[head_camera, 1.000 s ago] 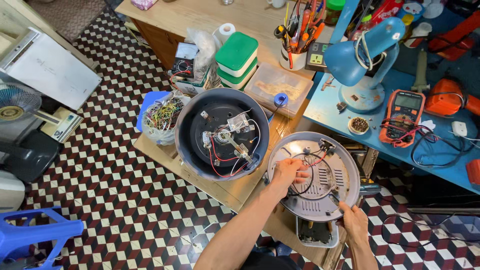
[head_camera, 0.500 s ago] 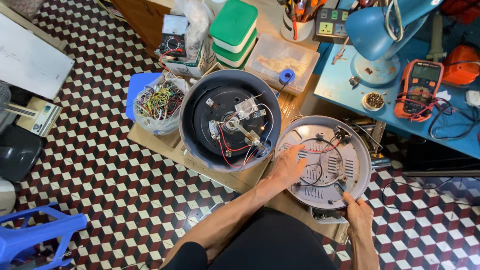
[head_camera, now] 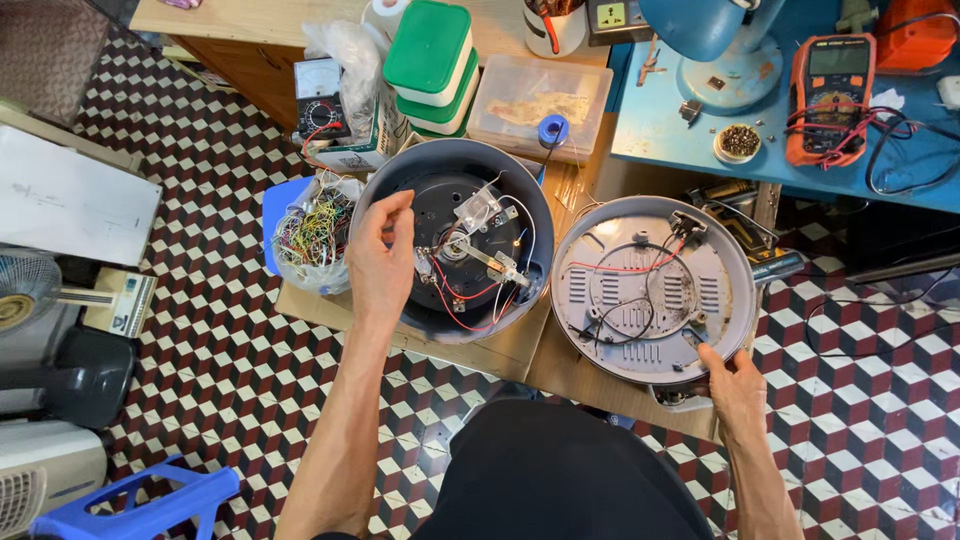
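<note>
Centre of frame: round appliance body [head_camera: 452,240] lies upside down on a low wooden board [head_camera: 520,350], wiring inside it.
Right of centre: base plate [head_camera: 652,290] lies just beside the body, on the same board.
Left hand [head_camera: 382,262]: over the body's left rim.
Right hand [head_camera: 738,385]: at the plate's lower right edge.
Left of body: bag of wires [head_camera: 312,240].
Upper centre: 2 stacked lidded boxes [head_camera: 428,62], with a clear tray [head_camera: 540,95] to their right.
Upper right: lamp base [head_camera: 722,75] and multimeter [head_camera: 832,95] on a workbench [head_camera: 660,135].
Lower left: stool [head_camera: 135,500] on the floor.
</note>
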A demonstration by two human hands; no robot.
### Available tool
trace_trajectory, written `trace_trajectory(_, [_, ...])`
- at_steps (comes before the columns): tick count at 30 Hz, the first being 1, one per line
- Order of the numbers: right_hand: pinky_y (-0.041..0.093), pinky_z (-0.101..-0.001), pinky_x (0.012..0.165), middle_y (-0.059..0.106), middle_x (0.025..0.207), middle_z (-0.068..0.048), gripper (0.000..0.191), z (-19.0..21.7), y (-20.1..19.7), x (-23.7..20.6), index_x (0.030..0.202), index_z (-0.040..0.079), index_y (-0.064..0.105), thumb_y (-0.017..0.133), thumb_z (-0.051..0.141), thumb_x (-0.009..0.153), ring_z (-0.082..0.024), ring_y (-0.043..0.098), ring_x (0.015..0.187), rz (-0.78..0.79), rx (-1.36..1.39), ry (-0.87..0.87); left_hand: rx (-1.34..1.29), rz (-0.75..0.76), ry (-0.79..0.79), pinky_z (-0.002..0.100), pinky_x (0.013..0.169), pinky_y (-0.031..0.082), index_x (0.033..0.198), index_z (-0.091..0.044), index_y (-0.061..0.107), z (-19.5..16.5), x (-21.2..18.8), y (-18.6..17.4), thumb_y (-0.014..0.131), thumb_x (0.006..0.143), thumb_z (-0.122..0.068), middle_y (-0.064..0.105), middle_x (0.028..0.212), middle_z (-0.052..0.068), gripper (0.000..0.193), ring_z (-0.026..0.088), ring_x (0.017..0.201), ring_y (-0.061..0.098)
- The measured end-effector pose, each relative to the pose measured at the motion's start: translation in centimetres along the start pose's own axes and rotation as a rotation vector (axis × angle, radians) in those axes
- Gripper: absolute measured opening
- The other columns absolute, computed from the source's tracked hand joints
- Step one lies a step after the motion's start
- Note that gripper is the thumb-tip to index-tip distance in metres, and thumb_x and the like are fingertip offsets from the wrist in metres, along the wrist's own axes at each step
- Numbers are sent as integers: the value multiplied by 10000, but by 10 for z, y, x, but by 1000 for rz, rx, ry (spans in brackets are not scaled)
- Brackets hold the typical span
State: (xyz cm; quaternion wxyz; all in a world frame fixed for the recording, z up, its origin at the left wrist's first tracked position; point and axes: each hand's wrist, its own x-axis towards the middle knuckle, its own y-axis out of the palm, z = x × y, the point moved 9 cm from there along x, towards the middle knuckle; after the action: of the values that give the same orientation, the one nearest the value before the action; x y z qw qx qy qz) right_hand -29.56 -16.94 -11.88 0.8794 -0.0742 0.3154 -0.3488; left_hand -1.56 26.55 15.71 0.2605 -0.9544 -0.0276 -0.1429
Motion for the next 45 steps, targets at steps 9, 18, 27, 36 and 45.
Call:
trace_trajectory(9, [543, -280, 617, 623, 1293, -160, 644, 16, -38, -26, 1459, -59, 462, 699, 265, 955, -162, 665, 784, -167, 128, -136, 25, 51, -116, 264, 759, 538, 1221, -58, 717, 20, -41, -1, 634, 1022, -161, 762, 1028, 48, 239, 101, 846, 645])
trace_trajectory(18, [530, -298, 679, 538, 1281, -223, 501, 108, -23, -89, 1384, -106, 521, 640, 208, 1011, -179, 662, 831, -297, -44, -462, 94, 197, -88, 276, 726, 550, 1220, -75, 723, 23, -6, 18, 637, 990, -193, 777, 1028, 61, 272, 119, 784, 674])
trace_trajectory(27, [507, -219, 669, 712, 945, -75, 298, 121, 64, -123, 1230, 5, 690, 620, 203, 1020, -81, 656, 814, -264, 189, -277, 163, 557, 161, 333, 812, 558, 1179, -59, 736, 25, 48, 80, 707, 936, -292, 760, 1052, 174, 338, 277, 956, 754])
trace_trajectory(36, [459, -344, 644, 701, 891, -144, 336, 69, 50, -111, 1241, 46, 734, 595, 270, 1033, -217, 591, 756, -452, 94, -30, 68, 787, 242, 319, 721, 553, 1091, -115, 785, -9, 33, 102, 686, 930, -238, 767, 946, 100, 226, 228, 839, 753])
trace_trajectory(45, [512, -489, 867, 726, 978, -240, 426, 91, 63, -48, 1078, 65, 756, 522, 417, 1025, -429, 685, 972, -326, -361, -190, 101, 869, 241, 329, 699, 536, 1071, -131, 792, -19, 24, 104, 701, 906, -216, 731, 875, 77, 207, 214, 774, 719])
